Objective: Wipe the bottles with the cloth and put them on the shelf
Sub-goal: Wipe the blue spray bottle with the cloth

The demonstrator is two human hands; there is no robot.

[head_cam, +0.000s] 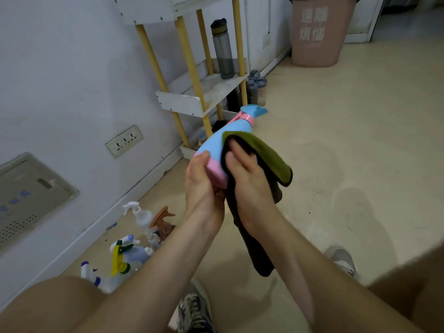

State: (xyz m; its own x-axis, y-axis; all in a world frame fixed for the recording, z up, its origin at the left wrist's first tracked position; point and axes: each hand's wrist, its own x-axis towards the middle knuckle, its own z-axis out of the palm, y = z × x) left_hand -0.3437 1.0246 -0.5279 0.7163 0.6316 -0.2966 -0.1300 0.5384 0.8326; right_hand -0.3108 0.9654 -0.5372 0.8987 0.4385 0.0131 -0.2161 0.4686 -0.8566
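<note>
The pale floor [348,145] bears a white shelf [216,90] with yellow posts, set against the wall; 1 grey bottle [222,49] stands upright on its middle board; clear bottles with grey lids [257,88] stand just beside the shelf's foot; spray bottles [134,253] cluster on the floor near the skirting; a pink bin [317,32] stands farther along.

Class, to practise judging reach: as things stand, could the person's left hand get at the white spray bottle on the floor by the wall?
Likely not yet: the left hand grips the blue spray bottle by its pink base. The path looks free; the white spray bottle stands uncovered below it.
</note>
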